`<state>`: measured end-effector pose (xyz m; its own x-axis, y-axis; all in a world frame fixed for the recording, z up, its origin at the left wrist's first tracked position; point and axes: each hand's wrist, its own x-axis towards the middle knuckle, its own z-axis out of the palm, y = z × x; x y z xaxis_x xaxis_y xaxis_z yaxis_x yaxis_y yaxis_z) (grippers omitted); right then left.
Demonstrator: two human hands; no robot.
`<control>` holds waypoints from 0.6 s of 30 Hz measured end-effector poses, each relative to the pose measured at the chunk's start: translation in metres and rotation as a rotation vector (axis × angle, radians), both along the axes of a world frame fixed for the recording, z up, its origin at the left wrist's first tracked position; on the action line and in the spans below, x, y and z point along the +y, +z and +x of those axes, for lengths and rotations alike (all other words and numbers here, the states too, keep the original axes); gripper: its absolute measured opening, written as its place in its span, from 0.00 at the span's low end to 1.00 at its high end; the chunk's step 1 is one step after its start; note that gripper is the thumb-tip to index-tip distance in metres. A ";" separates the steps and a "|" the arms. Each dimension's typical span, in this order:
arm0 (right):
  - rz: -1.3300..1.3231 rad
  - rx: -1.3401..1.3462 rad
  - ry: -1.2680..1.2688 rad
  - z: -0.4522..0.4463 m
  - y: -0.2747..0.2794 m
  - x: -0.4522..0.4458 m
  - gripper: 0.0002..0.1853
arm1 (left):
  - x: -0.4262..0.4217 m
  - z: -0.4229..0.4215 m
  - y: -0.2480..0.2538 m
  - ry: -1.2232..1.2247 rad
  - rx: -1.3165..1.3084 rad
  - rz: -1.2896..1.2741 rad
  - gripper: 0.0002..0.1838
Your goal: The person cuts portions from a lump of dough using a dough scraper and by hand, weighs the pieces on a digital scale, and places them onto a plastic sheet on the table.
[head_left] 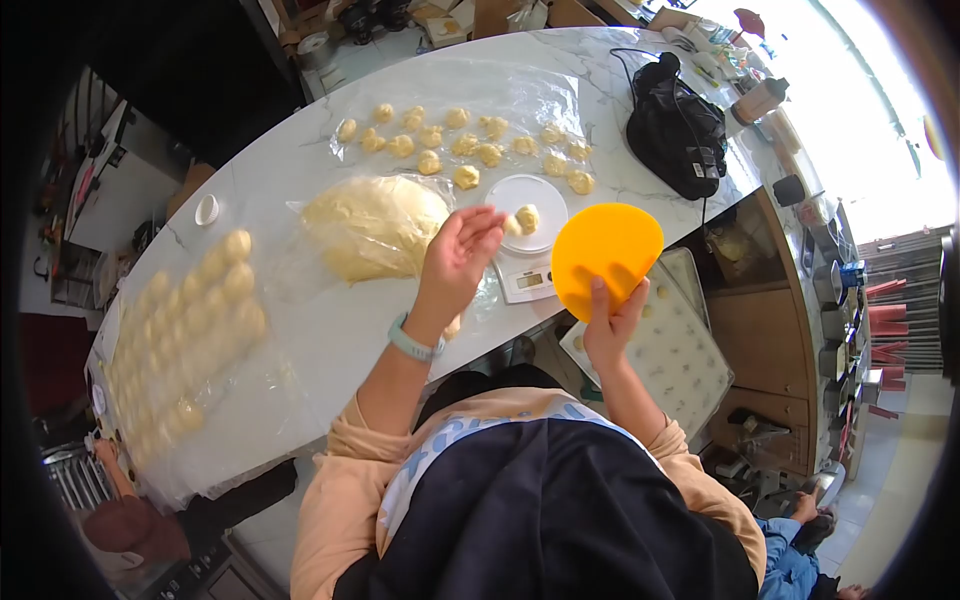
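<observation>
A white digital scale (526, 280) carries a small piece of dough (528, 219) on its round plate. My left hand (468, 250) is just left of that plate, fingers apart, near a second bit of dough (512, 226); nothing shows in its grip. In my right hand (612, 320) is a round yellow scraper (606, 255), held up to the right of the scale. A big mass of dough (375, 225) lies under plastic, left of my left hand. Several small dough lumps (465, 145) sit on a plastic sheet beyond the scale.
Rows of dough balls (190, 320) lie under plastic on the left of the marble table (290, 160). A small white cup (206, 210) and a black bag (675, 130) stand farther off. Below the table's right edge is a tray (680, 350). Other people are at both lower corners.
</observation>
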<state>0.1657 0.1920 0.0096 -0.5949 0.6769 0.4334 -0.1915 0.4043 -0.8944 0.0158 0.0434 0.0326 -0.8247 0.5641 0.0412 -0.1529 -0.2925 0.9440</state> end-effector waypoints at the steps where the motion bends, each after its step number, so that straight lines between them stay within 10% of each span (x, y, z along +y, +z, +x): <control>1: -0.010 0.016 0.008 0.000 0.003 0.004 0.15 | 0.011 -0.010 -0.006 -0.062 -0.078 0.014 0.21; 10: -0.029 -0.004 -0.063 0.017 0.001 0.046 0.14 | -0.012 0.010 -0.034 0.014 -0.133 -0.242 0.28; 18: -0.083 0.023 -0.156 -0.005 -0.005 0.085 0.14 | -0.048 0.058 -0.049 0.470 0.622 -0.714 0.06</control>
<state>0.1606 0.2767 0.0046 -0.4704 0.7944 0.3843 -0.1527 0.3557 -0.9220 0.0734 -0.0045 -0.0161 -0.9144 0.2531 0.3161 0.4010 0.4575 0.7937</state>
